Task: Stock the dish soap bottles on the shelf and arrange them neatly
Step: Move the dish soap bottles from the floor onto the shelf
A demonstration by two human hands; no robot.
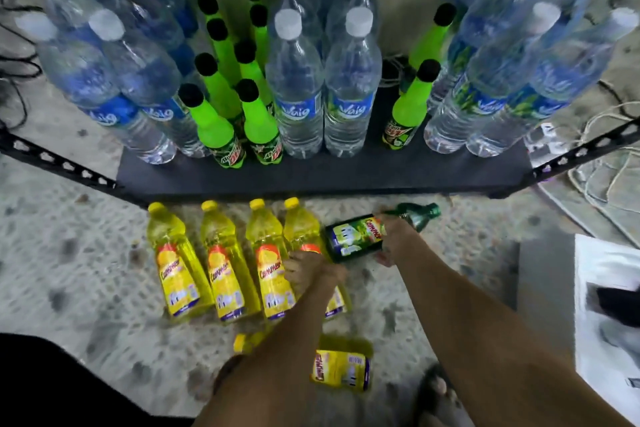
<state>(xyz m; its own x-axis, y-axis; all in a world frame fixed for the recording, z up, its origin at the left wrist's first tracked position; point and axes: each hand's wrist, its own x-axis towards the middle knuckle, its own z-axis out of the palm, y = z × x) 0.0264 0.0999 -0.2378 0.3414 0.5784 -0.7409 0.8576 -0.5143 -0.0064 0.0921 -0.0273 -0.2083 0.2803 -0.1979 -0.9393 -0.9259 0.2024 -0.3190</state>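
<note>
I see the dark shelf (311, 173) carrying big clear waters (299, 107) with blue labels that read something like "Vaig". Between them stand neon-green sodas (258, 121) with black caps and a Mountain Dew logo. Below the shelf's front edge, four yellow soaps (176, 274) stand side by side on the speckled floor; their red script brand is too blurred for me to read. A loose soap (341, 369), also yellow, lies on its side nearer me. My right hand (396, 239) is wrapped round the green soap (353, 236), held tilted with its cap to the right, just beside the row. My left hand (308, 270) has its fingers curled over the end soap (304, 229), the row's rightmost
</note>
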